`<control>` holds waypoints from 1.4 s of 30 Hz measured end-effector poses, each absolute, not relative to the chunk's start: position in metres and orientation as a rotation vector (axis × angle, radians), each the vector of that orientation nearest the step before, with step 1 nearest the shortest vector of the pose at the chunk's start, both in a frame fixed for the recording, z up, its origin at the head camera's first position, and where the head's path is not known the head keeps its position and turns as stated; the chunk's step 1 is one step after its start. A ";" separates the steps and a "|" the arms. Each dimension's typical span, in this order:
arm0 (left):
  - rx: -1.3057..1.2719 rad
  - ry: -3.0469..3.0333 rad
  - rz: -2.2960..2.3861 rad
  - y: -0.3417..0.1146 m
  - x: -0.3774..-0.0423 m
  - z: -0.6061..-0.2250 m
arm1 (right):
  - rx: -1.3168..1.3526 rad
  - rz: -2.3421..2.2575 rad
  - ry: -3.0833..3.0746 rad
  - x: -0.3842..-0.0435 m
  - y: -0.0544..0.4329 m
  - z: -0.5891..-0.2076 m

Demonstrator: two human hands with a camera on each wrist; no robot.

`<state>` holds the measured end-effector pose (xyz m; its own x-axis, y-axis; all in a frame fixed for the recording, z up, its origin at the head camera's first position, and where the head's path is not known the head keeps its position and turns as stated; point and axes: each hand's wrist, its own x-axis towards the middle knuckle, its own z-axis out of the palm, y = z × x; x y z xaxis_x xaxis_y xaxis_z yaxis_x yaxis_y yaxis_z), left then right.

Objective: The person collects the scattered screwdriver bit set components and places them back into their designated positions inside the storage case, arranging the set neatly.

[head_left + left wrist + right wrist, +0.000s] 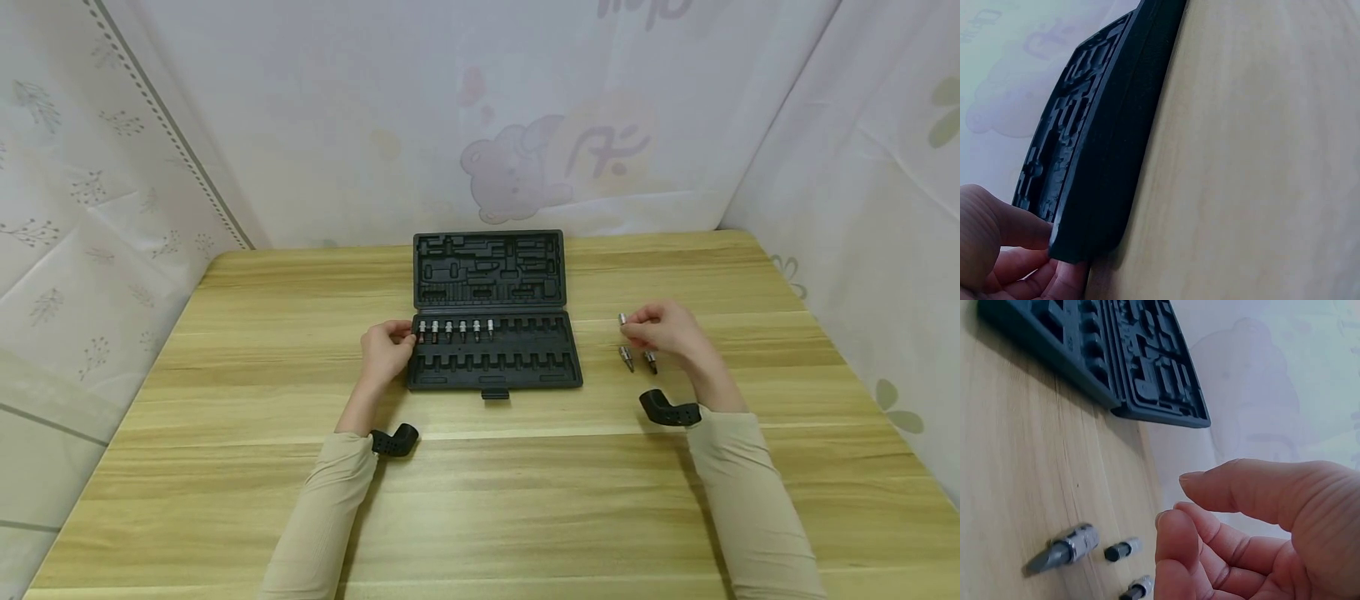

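Between left fingers [1018, 264], black case [1109, 140]

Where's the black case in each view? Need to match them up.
Head: centre, lying open, the black case.
Left wrist: left half, slanting from top centre to lower left.
Right wrist: upper left, running past top centre.
Shared landmark: the wooden tabletop, visible in all three.

Case [517, 342] on table [525, 492], bits [449, 327] in its back row, loose bits [627, 357] rightward
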<state>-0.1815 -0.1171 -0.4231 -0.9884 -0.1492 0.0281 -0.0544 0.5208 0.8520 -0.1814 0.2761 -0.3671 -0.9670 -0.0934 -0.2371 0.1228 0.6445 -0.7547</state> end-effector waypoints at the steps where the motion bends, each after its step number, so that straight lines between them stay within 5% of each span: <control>1: 0.173 -2.652 -1.479 -0.117 -0.181 -0.423 | 0.025 -1.223 2.614 -0.181 0.277 -0.368; 42: 0.189 -2.657 -1.468 -0.116 -0.180 -0.421 | 0.229 -1.008 2.588 -0.174 0.307 -0.382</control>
<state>-0.1802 -0.1161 -0.4205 -0.9873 -0.1567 0.0272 -0.0604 0.5274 0.8475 -0.1742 0.3067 -0.3819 -0.9246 0.0222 -0.3802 0.2735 0.7335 -0.6222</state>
